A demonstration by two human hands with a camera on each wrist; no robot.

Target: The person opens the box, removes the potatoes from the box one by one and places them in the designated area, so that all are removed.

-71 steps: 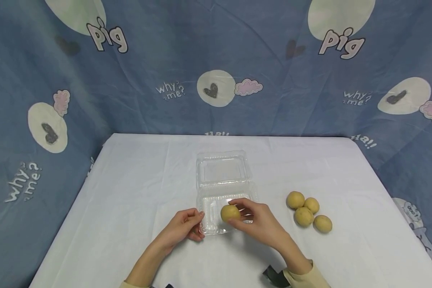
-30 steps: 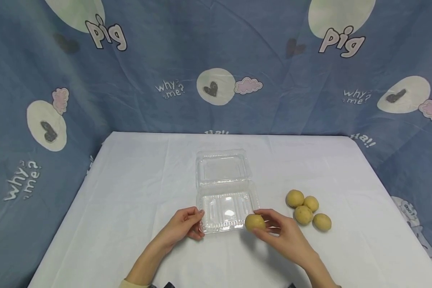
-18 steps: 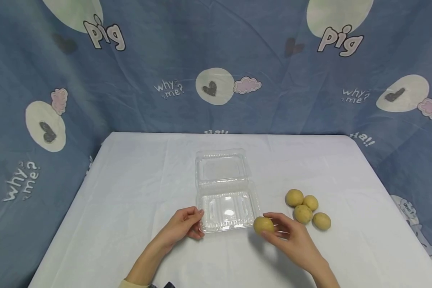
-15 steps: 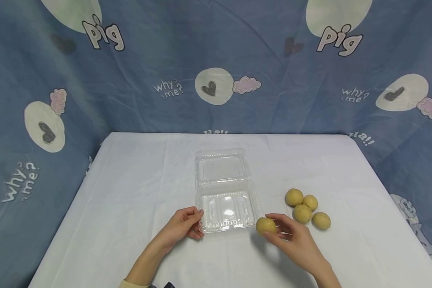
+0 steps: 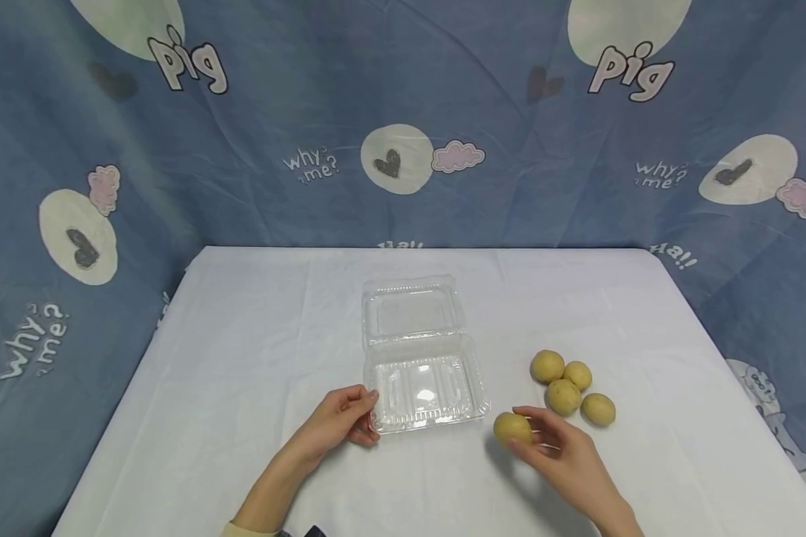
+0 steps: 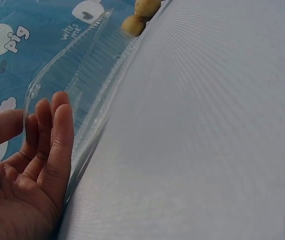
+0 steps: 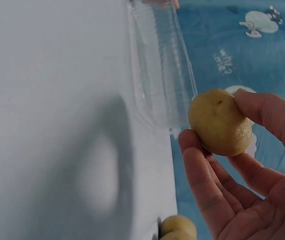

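A clear plastic clamshell container (image 5: 425, 388) lies on the white table with its lid (image 5: 413, 313) folded back, away from me. My left hand (image 5: 339, 416) pinches the rim at its front left corner; in the left wrist view the thumb and fingers sit on either side of that thin edge. Right of the container, my right hand (image 5: 564, 455) holds a small yellow potato (image 7: 221, 122) between thumb and fingertips. Its shadow falls on the cloth beneath, apart from it. The container's tray has nothing in it.
Several more potatoes (image 5: 563, 397) lie grouped on the table to the right, just beyond my right hand. White cloth covers the table (image 5: 255, 321). A blue printed curtain (image 5: 510, 209) hangs behind the table and along its sides.
My right hand has carried the potato from over the container's tray to the right and towards me, past its front right corner. My left hand has stayed at the rim.
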